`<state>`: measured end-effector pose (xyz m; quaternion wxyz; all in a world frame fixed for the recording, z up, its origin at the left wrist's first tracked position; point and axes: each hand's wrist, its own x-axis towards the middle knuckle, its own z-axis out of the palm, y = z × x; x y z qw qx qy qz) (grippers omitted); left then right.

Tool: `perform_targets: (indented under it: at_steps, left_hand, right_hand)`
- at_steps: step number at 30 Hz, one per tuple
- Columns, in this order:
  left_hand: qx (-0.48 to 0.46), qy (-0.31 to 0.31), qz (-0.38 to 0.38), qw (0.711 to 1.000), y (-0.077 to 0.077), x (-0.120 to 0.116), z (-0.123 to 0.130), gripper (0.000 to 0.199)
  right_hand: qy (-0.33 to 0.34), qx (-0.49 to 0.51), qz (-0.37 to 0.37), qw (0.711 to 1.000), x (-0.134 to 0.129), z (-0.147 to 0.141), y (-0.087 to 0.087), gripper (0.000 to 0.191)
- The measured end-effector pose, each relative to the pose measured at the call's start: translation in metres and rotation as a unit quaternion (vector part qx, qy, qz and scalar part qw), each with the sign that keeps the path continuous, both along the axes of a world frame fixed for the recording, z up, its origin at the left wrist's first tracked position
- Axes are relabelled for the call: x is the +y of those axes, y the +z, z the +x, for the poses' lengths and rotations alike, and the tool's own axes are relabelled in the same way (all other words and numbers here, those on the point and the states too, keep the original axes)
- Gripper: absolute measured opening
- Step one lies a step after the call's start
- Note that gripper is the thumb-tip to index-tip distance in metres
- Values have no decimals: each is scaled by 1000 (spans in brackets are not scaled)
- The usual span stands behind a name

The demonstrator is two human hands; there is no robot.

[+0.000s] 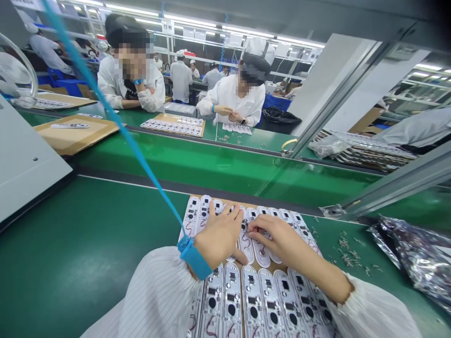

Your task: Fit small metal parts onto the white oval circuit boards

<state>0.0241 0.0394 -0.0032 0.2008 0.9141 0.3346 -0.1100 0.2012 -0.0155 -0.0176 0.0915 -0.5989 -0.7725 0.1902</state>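
Two rows of long white circuit boards point(252, 291) with rounded ends, black chips and thin reddish wires lie on a brown cardboard sheet point(252, 266). My left hand point(221, 234) rests across the far row with its fingers spread, pressing on several boards. A blue wrist strap point(195, 258) with a cord circles that wrist. My right hand point(273, 234) is beside it over the same row, its thumb and fingertips pinched together at one board. Whatever lies between those fingertips is too small to make out. Small metal pieces point(347, 253) are scattered on the green table to the right.
A crumpled silver bag point(419, 258) lies at the right edge. Past the green divider point(197, 159), two people sit at a bench with more boards point(172, 126). A grey machine housing point(28, 159) stands at left, and a metal post point(341, 94) slants up at right.
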Motion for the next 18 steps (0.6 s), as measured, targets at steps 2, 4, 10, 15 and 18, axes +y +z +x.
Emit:
perform_targets:
  at_steps: [2, 4, 10, 15, 18]
  left_hand:
    - [-5, 0, -1, 1000, 0, -1, -1, 123]
    - [-4, 0, -2, 1000, 1, -1, -1, 122]
    - [-2, -3, -7, 1000, 3, -1, 0, 123]
    - [16, -2, -14, 1000, 6, 0, 0, 121]
    - [7, -3, -13, 1000, 4, 1, 0, 122]
  right_hand:
    - [16, -28, 9, 999, -1, 0, 0, 17]
    - [33, -51, 18, 998, -2, 0, -1, 20]
    - [53, -59, 14, 997, 3, -2, 1, 22]
    - [67, -55, 4, 996, 9, -6, 3, 20]
    - [76, -68, 21, 995, 8, -6, 1, 21]
